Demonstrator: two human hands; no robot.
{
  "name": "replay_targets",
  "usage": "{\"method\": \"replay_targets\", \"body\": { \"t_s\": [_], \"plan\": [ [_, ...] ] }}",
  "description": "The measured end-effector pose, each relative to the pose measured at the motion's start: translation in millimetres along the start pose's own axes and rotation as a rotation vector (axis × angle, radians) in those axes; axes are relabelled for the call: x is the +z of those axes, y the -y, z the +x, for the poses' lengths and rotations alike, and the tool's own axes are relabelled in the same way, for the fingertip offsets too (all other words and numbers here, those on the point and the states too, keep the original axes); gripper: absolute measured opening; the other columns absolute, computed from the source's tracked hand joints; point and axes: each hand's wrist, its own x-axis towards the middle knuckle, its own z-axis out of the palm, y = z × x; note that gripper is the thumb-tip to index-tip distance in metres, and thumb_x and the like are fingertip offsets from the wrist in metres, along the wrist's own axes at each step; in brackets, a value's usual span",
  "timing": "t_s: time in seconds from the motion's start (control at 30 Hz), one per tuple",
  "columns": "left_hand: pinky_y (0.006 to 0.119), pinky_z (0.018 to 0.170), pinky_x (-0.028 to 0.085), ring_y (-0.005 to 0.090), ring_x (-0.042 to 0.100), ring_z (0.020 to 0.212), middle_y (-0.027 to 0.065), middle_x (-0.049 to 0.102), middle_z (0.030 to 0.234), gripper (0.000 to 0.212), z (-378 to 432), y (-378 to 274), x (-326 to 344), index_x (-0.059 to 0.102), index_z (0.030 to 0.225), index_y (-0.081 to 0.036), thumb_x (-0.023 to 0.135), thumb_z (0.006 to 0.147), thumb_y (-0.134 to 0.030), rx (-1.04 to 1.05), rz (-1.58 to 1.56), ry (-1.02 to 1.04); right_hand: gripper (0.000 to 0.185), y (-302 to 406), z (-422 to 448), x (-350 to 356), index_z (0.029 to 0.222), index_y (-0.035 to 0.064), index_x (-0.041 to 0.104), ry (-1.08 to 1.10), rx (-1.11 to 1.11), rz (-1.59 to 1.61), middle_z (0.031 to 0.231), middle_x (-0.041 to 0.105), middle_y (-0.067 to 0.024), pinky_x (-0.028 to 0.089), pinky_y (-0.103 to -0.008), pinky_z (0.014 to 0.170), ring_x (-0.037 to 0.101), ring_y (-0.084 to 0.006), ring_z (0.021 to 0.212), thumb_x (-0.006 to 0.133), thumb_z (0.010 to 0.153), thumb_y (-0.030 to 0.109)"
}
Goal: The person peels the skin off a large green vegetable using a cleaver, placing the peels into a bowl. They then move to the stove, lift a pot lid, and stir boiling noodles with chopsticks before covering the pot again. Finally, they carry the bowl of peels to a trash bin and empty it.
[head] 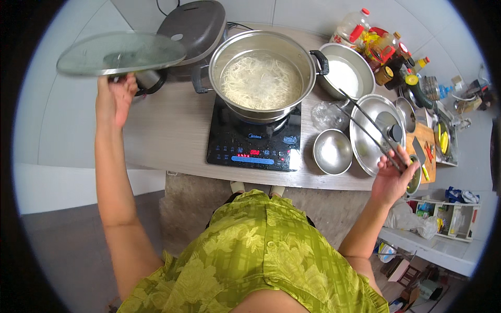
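My left hand (117, 96) holds up a glass pot lid (121, 53) by its knob, out to the left of the pot. A stainless steel pot (219, 92) with black handles stands on a black induction cooktop (254, 156) whose display is lit. Pale noodles (260, 82) lie in water inside the pot. In my right hand (395, 176) is a pair of dark chopsticks (368, 125), spread apart at their tips, over a steel lid (362, 152) with a black knob. A small steel bowl (332, 152) sits between the cooktop and that lid.
Behind the steel lid are a larger metal bowl (366, 62) and crumpled clear plastic (329, 115). Oil and sauce bottles (385, 51) crowd the back right. A knife (419, 150) rests on a wooden cutting board (430, 135). A grey lidded appliance (195, 27) stands at the back left.
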Motion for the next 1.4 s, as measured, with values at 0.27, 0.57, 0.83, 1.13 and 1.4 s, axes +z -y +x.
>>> {"method": "replay_targets", "body": {
  "t_s": [0.27,0.57,0.83,1.13,1.4],
  "plan": [
    [0.028,0.062,0.036,0.0150,0.043,0.072,0.0045,0.054,0.099,0.038,-111.3,41.7,-102.6,0.049,0.119,-0.005,0.053,0.096,-0.035,0.006,-0.346,-0.226,0.033,-32.0,44.5,153.9,0.102,-0.0010,0.067,0.692,0.159,-0.498,0.084,0.066,-0.0098,0.052,-0.0264,0.060,0.066,-0.0165,0.070,0.053,0.098,0.028],
    [0.027,0.060,0.036,0.0153,0.042,0.075,0.0063,0.054,0.099,0.037,-181.4,64.7,-147.5,0.051,0.121,-0.004,0.053,0.095,-0.030,0.110,-0.605,-0.415,0.029,-124.8,46.1,235.2,0.097,-0.0008,0.070,1.376,0.079,-0.942,0.078,0.069,-0.0161,0.054,-0.0327,0.065,0.068,-0.0202,0.070,0.066,0.090,0.027],
    [0.026,0.063,0.035,0.0151,0.037,0.073,0.0075,0.045,0.090,0.029,-196.5,49.9,-142.8,0.048,0.117,0.002,0.053,0.095,-0.016,0.155,-0.799,-0.120,0.019,-159.2,74.4,236.5,0.094,0.0046,0.071,1.322,-0.510,-1.005,0.088,0.069,-0.0162,0.053,-0.0360,0.070,0.068,-0.0299,0.077,0.067,0.087,0.022],
    [0.027,0.064,0.036,0.0152,0.038,0.075,0.0066,0.046,0.091,0.033,-194.3,50.4,-137.9,0.046,0.122,0.000,0.054,0.095,-0.019,0.163,-0.724,-0.245,0.032,-109.8,112.2,207.9,0.094,-0.0020,0.070,0.666,-0.262,-1.175,0.075,0.069,-0.0179,0.052,-0.0337,0.067,0.068,-0.0248,0.069,0.063,0.091,0.030],
    [0.026,0.064,0.036,0.0144,0.037,0.074,0.0064,0.047,0.094,0.040,-188.4,55.6,-127.9,0.045,0.126,0.000,0.056,0.094,-0.021,0.143,-0.762,-0.141,0.048,-137.6,75.1,218.2,0.092,-0.0063,0.070,0.802,0.046,-1.236,0.070,0.067,-0.0191,0.054,-0.0384,0.068,0.069,-0.0271,0.071,0.060,0.091,0.040]
  ]
}}
